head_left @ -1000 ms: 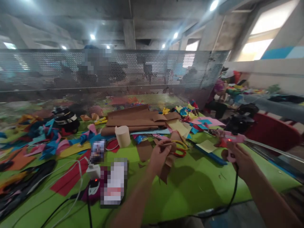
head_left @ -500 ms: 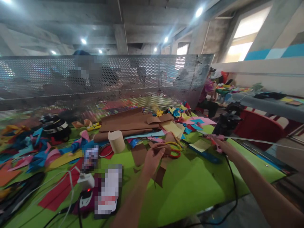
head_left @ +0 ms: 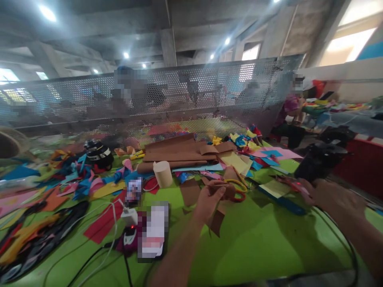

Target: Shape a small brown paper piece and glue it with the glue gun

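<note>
My left hand pinches a piece of brown paper above the green table. Just beyond it are the yellow and red handles of scissors; the blades are hidden. A brown paper scrap hangs or lies below my fingers; which, I cannot tell. At the right, my right hand is curled and blurred beside the back of a pink glue gun. A small red light shows on the gun, and its black cord runs down beneath my wrist. What the right fingers grip is hidden.
A blue tool lies under a yellow sheet. Behind are a cream roll, stacked brown paper and a perforated metal screen. Phones, white cables and colourful scraps cover the left. A person sits beyond the screen's right end.
The camera has turned left, so the scene sits further right. My right hand has shifted right toward the back of the glue gun. My left hand keeps the brown paper.
</note>
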A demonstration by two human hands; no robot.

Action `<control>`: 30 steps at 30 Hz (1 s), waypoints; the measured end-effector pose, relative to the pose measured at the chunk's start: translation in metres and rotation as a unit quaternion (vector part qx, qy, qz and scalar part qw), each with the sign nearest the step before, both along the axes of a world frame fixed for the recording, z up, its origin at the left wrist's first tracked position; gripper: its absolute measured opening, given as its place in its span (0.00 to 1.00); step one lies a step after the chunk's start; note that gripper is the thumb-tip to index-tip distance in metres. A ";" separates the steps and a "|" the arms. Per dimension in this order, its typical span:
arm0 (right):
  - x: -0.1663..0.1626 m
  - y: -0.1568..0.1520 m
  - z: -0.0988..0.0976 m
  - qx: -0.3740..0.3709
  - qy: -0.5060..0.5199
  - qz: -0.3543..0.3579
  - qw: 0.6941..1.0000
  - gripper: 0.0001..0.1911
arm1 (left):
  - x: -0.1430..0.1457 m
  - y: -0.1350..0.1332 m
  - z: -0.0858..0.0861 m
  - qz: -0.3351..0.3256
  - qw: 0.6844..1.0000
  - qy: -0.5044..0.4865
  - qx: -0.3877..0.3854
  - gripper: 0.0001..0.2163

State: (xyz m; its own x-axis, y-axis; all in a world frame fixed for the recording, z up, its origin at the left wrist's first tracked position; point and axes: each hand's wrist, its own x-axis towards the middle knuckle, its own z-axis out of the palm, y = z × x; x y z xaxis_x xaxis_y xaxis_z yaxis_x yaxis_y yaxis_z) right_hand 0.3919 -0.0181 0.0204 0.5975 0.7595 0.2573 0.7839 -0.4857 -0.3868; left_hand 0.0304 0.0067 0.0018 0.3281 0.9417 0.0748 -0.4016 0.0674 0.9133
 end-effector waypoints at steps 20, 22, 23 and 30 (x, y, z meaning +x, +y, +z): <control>-0.180 0.011 0.007 0.218 0.240 0.521 0.790 0.15 | 0.001 -0.003 -0.005 -0.038 0.999 -0.003 0.021 0.29; -0.177 0.012 -0.001 0.222 0.232 0.515 0.795 0.14 | 0.003 -0.004 -0.007 -0.037 0.999 -0.001 0.015 0.29; -0.175 0.012 -0.004 0.223 0.226 0.514 0.797 0.13 | 0.003 -0.005 -0.008 -0.032 0.999 -0.001 0.010 0.29; -0.174 0.011 -0.014 0.249 0.190 0.528 0.789 0.10 | 0.006 -0.011 -0.004 -0.031 0.999 0.010 -0.017 0.27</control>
State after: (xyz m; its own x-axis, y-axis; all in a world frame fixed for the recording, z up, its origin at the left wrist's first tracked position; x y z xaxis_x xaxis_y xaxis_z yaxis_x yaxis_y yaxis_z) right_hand 0.2181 -0.0073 0.0068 -0.1953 0.7469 0.6356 0.4318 0.6474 -0.6280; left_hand 0.0368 -0.0045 -0.0020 0.3878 0.9210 0.0366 -0.3776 0.1225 0.9178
